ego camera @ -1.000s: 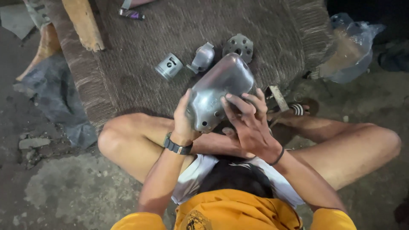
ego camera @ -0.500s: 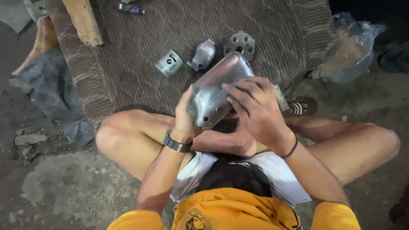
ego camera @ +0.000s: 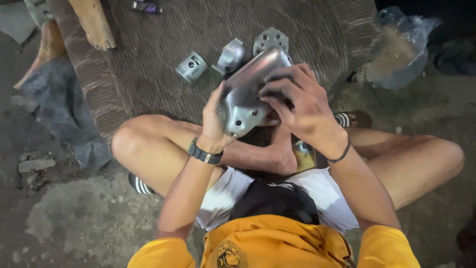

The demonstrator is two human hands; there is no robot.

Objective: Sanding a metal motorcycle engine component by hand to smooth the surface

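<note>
A seated person grips a rounded grey metal casing (ego camera: 250,94) with both hands, raised above crossed bare legs at the near edge of a brown woven mat (ego camera: 148,49). The left hand (ego camera: 214,116) is wrapped around the casing's lower left side, thumb and fingers curled tight against the metal, a dark watch on that wrist. The right hand (ego camera: 297,101) lies over the casing's right side, fingers spread and bent across its top, a thin dark band at that wrist; both hands are clamped on the one part, close together but on opposite sides of it. Small holes show on the casing's lower face. Three more metal parts lie on the mat just beyond it: one short cylindrical piston (ego camera: 191,67), one small curved housing (ego camera: 230,55) and one round plate (ego camera: 270,39) pierced with holes, the plate partly hidden behind the held casing. A small dark and purple object (ego camera: 147,7) lies at the mat's far edge. One wooden piece (ego camera: 91,22) rests on the mat's left corner. One crumpled clear plastic bag (ego camera: 399,47) sits on the rough concrete floor (ego camera: 69,218) to the right, and dark sheeting (ego camera: 59,109) lies on the left.
</note>
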